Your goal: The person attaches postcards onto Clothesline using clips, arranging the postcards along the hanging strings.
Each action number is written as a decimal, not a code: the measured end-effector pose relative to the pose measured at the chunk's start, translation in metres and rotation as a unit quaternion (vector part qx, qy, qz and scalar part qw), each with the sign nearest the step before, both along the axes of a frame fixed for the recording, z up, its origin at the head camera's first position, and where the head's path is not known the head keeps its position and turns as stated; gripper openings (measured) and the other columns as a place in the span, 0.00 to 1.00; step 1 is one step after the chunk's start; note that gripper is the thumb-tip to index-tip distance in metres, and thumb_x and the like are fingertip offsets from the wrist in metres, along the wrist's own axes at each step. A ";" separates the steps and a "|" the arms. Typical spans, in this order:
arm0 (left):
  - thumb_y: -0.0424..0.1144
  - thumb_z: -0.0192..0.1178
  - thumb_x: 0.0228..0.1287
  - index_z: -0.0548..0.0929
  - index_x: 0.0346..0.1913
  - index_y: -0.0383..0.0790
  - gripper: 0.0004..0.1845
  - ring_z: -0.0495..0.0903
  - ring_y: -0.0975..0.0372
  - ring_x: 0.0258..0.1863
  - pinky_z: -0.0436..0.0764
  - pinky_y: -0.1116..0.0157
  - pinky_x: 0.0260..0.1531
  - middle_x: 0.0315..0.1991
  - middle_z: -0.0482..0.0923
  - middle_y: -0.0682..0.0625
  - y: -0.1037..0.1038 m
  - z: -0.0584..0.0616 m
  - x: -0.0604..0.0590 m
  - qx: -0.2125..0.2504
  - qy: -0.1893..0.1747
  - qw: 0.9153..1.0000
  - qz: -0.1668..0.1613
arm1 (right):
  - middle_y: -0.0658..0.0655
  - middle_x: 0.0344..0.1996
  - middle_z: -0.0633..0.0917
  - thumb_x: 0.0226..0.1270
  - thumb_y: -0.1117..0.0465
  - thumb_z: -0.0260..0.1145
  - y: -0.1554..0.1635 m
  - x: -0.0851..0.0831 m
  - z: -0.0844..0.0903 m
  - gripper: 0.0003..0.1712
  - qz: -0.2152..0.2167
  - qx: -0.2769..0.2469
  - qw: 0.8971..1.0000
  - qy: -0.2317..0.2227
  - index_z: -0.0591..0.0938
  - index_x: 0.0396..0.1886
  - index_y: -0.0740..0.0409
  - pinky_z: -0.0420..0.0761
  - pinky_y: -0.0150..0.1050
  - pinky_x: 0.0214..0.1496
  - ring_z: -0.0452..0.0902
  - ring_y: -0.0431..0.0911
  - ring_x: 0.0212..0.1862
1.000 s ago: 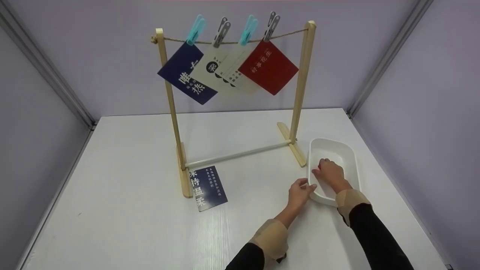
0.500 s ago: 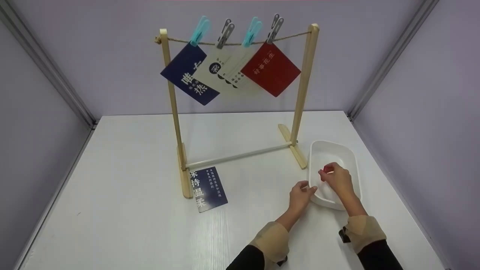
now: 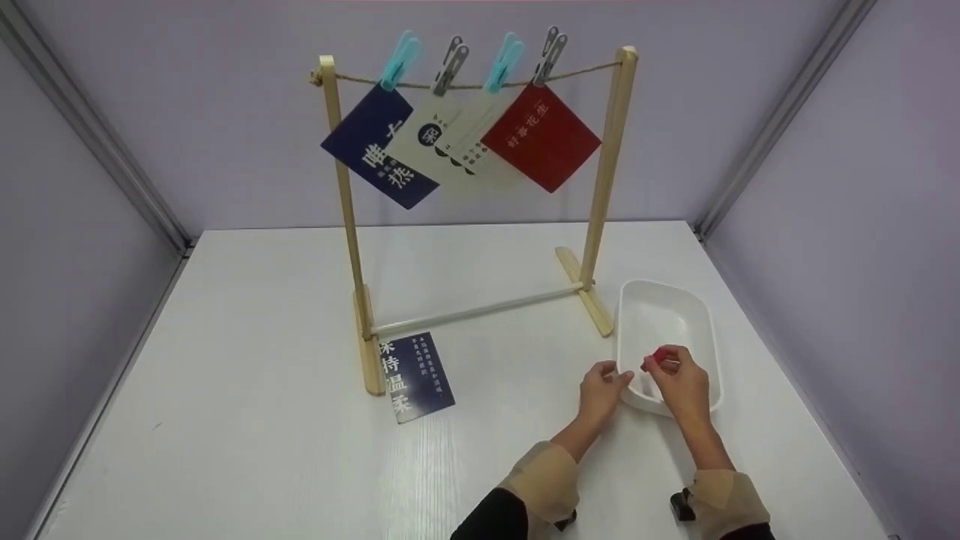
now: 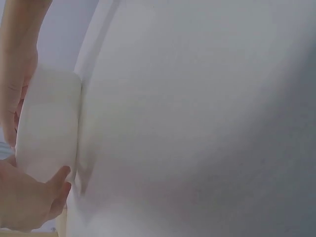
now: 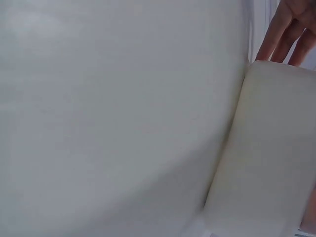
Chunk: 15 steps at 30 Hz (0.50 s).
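On the near left of the white table (image 3: pixel 247 420) a dark blue card (image 3: pixel 416 376) with white lettering lies flat, its far edge against the near foot of the wooden rack (image 3: pixel 347 225). From the rack's string hang four cards under pegs: a dark blue one (image 3: pixel 377 148), two cream ones (image 3: pixel 442 142) overlapping, and a red one (image 3: pixel 541 138) farthest right. To the right, the left hand (image 3: pixel 602 386) rests on the table with its fingers curled against the near left rim of the white tray (image 3: pixel 705 330), touching its outer wall. Just right of it, the right hand (image 3: pixel 677 379) hovers over the near end of the tray and pinches a small red peg (image 3: pixel 659 355) between thumb and fingertips. The peg sits at the far tips of those fingers, above the tray's inside; only a small bright red bit shows, the rest hidden by the fingers.
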<state>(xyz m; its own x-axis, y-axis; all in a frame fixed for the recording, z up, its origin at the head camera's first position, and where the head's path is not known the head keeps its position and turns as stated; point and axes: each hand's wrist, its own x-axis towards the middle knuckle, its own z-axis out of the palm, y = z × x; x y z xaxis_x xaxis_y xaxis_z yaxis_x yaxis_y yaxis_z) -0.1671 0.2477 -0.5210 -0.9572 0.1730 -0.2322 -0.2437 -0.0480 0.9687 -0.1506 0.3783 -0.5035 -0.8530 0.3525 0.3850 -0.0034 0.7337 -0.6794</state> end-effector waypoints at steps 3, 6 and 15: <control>0.38 0.64 0.56 0.78 0.46 0.33 0.16 0.77 0.56 0.46 0.77 0.62 0.44 0.45 0.78 0.46 -0.001 0.000 0.000 -0.003 -0.002 1.000 -0.004 | 0.64 0.31 0.83 0.53 0.68 0.70 0.000 0.000 -0.001 0.14 -0.004 -0.003 1.000 0.005 0.77 0.38 0.68 0.67 0.12 0.30 0.82 0.55 0.35; 0.39 0.64 0.56 0.78 0.46 0.31 0.17 0.77 0.57 0.45 0.77 0.65 0.43 0.45 0.78 0.46 -0.006 0.002 -0.001 -0.002 0.003 1.000 -0.008 | 0.63 0.31 0.83 0.53 0.68 0.70 0.001 0.000 -0.001 0.14 -0.006 0.000 1.000 0.001 0.77 0.37 0.68 0.67 0.13 0.30 0.82 0.55 0.34; 0.42 0.62 0.59 0.75 0.54 0.35 0.22 0.73 0.54 0.52 0.74 0.61 0.49 0.50 0.76 0.45 -0.079 0.015 -0.043 -0.095 0.056 0.990 -0.087 | 0.60 0.31 0.83 0.54 0.67 0.70 0.003 0.002 0.000 0.13 0.000 -0.009 1.000 -0.010 0.77 0.37 0.66 0.69 0.15 0.32 0.82 0.49 0.34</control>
